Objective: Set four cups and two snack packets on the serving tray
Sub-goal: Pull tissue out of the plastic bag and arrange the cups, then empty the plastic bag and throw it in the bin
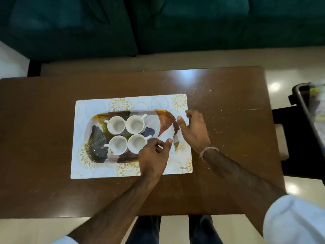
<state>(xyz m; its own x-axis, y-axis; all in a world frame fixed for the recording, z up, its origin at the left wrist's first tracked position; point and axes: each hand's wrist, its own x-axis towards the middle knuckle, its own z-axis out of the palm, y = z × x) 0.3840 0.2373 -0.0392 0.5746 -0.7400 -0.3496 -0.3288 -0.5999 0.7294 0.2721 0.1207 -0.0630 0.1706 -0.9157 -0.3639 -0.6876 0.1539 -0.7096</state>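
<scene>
Tray [98,118] sits on a white/gold mat [79,166] in the middle of a brown table [44,120]. Four white cups on tray's left half, 2x2, all upright and empty: back-left cup [116,125], back-right cup [135,124], front-left cup [117,144], front-right cup [137,143]. Cups close together, neighbours touching or nearly so; handles point outward.

Right half of tray holds a white packet [166,136], blurred, lying tilted across the tray's brown leaf print. Only one packet clear; can't tell if a second lies under it.

Left hand [153,155] at tray's front-right, just beside front-right cup; thumb and forefinger pinched narrow on packet's near edge, other fingers curled in. Right hand [193,131] over tray's right rim, fingers loosely spread, thumb tip on or just above packet's far edge; contact unclear, can't tell if it grips. Pink thread band on right wrist [207,150]. Both sleeves white, pushed up.

Dark green sofa [158,23] beyond the table. Dark basket [309,110] w/ blurred contents at right edge of view, off the table. Person's legs in dark trousers under near table edge.
</scene>
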